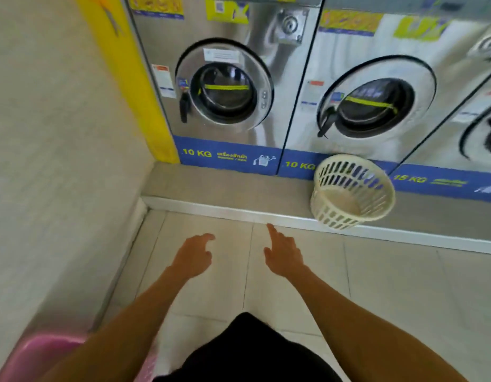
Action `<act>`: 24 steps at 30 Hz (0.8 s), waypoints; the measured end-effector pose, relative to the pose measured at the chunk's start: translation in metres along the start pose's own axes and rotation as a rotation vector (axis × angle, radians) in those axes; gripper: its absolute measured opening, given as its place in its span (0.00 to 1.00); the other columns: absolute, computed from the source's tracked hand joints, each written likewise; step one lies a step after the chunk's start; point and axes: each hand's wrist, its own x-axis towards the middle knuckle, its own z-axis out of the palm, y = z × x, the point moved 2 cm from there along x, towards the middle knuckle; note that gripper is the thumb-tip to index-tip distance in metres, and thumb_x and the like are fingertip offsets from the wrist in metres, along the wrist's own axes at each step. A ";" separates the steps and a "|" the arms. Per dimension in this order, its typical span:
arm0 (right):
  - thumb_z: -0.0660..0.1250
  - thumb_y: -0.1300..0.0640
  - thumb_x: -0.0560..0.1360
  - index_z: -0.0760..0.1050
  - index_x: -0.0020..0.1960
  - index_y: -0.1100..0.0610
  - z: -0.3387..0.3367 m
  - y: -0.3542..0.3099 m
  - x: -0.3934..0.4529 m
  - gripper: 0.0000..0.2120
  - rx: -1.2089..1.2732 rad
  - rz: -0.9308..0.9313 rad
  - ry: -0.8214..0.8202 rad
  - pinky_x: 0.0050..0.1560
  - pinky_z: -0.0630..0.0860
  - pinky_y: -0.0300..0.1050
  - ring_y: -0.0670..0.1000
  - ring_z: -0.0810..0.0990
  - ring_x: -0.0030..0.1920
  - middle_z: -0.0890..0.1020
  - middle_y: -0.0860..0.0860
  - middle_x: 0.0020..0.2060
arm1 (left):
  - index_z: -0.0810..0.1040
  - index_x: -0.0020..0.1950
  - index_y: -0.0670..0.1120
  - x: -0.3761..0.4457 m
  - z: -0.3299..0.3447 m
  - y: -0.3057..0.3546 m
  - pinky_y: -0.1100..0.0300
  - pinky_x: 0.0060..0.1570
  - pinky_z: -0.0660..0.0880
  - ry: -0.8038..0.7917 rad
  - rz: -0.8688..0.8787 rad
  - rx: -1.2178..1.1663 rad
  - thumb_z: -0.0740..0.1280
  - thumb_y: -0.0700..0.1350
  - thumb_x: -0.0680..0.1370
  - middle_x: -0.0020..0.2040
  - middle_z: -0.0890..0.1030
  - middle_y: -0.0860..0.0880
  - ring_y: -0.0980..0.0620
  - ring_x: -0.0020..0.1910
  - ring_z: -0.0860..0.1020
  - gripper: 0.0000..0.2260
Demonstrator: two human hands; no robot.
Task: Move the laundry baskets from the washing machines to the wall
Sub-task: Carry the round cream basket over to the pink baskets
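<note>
The person holds both hands out over the floor tiles, and both are empty. The left hand (193,255) is loosely open with the fingers curled a little, and the right hand (284,253) is open with one finger pointing ahead. The cream basket (351,191) sits tipped on the step (211,188) under the washing machines (225,86), leaning against the second one, well off to the right of both hands. It hangs a bit over the step's edge, so a clumsy grab at the rim could knock it down onto the floor. A pink basket (40,354) is low by the wall (45,133) on the left; it looks blurry, so it is hard to say just how it sits. It is close to the person's left arm and could get bumped when the next basket comes over. Nothing blocks the way to the cream basket
</note>
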 end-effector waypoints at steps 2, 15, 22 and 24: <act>0.59 0.48 0.84 0.47 0.84 0.48 -0.024 0.041 0.010 0.33 0.050 0.064 0.046 0.68 0.72 0.59 0.59 0.71 0.71 0.72 0.55 0.72 | 0.72 0.71 0.46 0.029 0.013 0.048 0.55 0.72 0.66 -0.011 0.067 0.007 0.65 0.38 0.76 0.70 0.74 0.47 0.47 0.70 0.72 0.23; 0.58 0.51 0.84 0.48 0.84 0.50 -0.100 0.184 0.061 0.32 0.308 0.338 0.185 0.72 0.68 0.60 0.63 0.69 0.74 0.69 0.57 0.76 | 0.65 0.75 0.47 0.146 0.077 0.209 0.53 0.68 0.69 -0.161 0.176 0.039 0.62 0.40 0.76 0.68 0.76 0.41 0.43 0.68 0.73 0.27; 0.60 0.50 0.83 0.44 0.83 0.48 -0.125 0.257 0.109 0.35 0.406 0.494 0.212 0.70 0.71 0.63 0.65 0.72 0.71 0.70 0.59 0.74 | 0.65 0.75 0.45 0.241 0.104 0.265 0.54 0.65 0.69 -0.229 0.154 0.100 0.62 0.38 0.76 0.64 0.78 0.40 0.41 0.65 0.75 0.26; 0.60 0.50 0.83 0.45 0.83 0.48 -0.137 0.278 0.125 0.35 0.415 0.520 0.200 0.69 0.72 0.64 0.65 0.72 0.71 0.71 0.60 0.73 | 0.66 0.75 0.47 0.271 0.113 0.284 0.53 0.65 0.69 -0.256 0.143 0.081 0.62 0.39 0.76 0.66 0.77 0.41 0.42 0.66 0.74 0.26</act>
